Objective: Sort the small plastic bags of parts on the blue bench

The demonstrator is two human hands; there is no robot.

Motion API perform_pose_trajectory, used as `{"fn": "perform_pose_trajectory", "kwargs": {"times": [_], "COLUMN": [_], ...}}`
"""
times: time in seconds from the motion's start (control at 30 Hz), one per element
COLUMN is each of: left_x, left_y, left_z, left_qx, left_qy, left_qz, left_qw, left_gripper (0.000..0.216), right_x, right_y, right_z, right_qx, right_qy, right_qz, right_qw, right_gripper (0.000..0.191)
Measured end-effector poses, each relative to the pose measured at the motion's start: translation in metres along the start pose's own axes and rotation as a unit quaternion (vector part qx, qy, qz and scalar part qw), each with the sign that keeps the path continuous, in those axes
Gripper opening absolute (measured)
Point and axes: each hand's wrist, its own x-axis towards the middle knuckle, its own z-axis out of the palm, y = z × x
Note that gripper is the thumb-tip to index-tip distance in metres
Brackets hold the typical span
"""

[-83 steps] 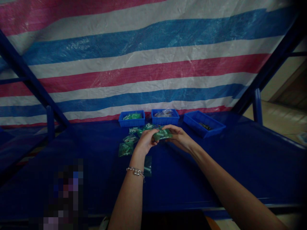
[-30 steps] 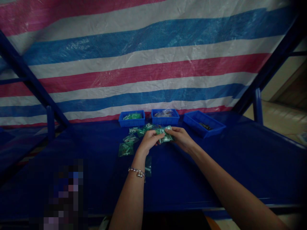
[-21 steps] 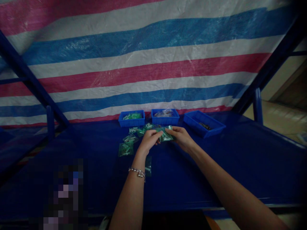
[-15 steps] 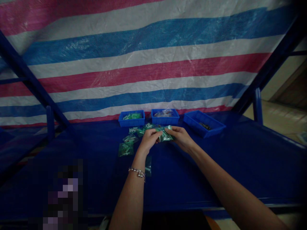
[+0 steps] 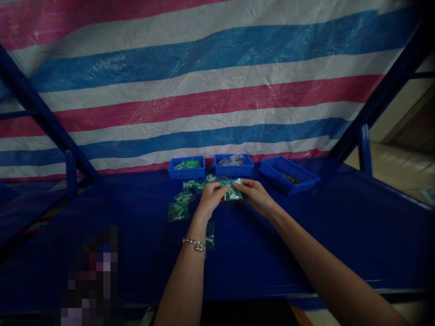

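Both hands meet over the blue table, pinching a bunch of small green plastic packets point(image 5: 234, 191). My left hand point(image 5: 210, 200), with a bead bracelet on its wrist, grips the bunch's left side with curled fingers. On the right side, my right hand point(image 5: 257, 195) closes its fingers on the same bunch. More green packets point(image 5: 179, 208) lie loose on the table just left of my hands, and another packet point(image 5: 210, 235) lies beside my left forearm.
Three blue bins stand along the back: a left bin point(image 5: 186, 167) with green packets, a middle bin point(image 5: 234, 165) with clear bags, a right bin point(image 5: 289, 174) with small dark parts. Behind hangs a striped tarp point(image 5: 204, 90). Blue frame posts point(image 5: 364, 149) flank the table.
The bunch of packets has been gathered tighter and lifted slightly between both hands. The hands have shifted a little toward the bins. Nothing else has moved.
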Motion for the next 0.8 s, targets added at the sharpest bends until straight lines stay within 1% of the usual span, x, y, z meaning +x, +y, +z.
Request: {"fn": "perform_pose_trajectory", "kwargs": {"times": [0.27,0.47,0.8], "left_x": [0.0031,0.0006,-0.0011], "left_y": [-0.0051,-0.0016,0.0016], "left_z": [0.0000,0.0007,0.0020], "left_qx": [-0.016,-0.028,-0.041], "left_qy": [0.003,0.008,0.009], "left_qz": [0.009,0.012,-0.004], "left_qw": [1.000,1.000,0.999], "left_gripper": [0.023,0.023,0.021], "right_x": [-0.0008,-0.0006,-0.0011], "right_y": [0.0001,-0.0002,-0.0002], "right_z": [0.0015,0.0019,0.0018], "right_qx": [0.004,0.007,-0.002], "right_qy": [-0.004,-0.007,0.002], "right_qz": [0.001,0.003,0.004], "right_qw": [1.000,1.000,1.000], "right_gripper": [0.026,0.025,0.025]}}
